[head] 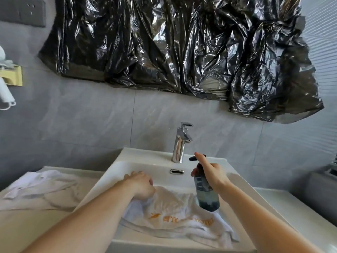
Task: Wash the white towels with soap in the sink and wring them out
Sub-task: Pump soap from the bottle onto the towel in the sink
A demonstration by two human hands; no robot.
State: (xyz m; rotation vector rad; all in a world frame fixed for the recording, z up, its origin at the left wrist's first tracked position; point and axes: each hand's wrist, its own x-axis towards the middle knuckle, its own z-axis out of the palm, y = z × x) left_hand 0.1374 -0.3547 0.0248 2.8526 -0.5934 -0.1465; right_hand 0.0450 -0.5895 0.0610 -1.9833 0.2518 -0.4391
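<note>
Two white towels appear: one (175, 216), soft terry with orange embroidered lettering, lies crumpled in the white ceramic sink (116, 172) and drapes over its near rim; the other (42, 185) lies rumpled on the pale counter (27, 225) to the left. We see the left hand (141, 186) resting on the far edge of the towel in the basin, its fingers bent over the cloth; whether it pinches the fabric we cannot tell. The right hand (211, 174) grips the neck of a dark translucent pump bottle (206, 190), forefinger laid on the black pump head, the bottle upright above the towel's right part. Behind stands a polished chrome tap (180, 143), with an oval overflow slot (176, 171) below it. Grey matt tiles (91, 125) cover the wall; glossy, creased black plastic sheeting (164, 42) hangs above. The bottle's label is largely hidden by the hand, and the towel lettering is blurred. A white appliance (5, 94) at the left is cut off.
</note>
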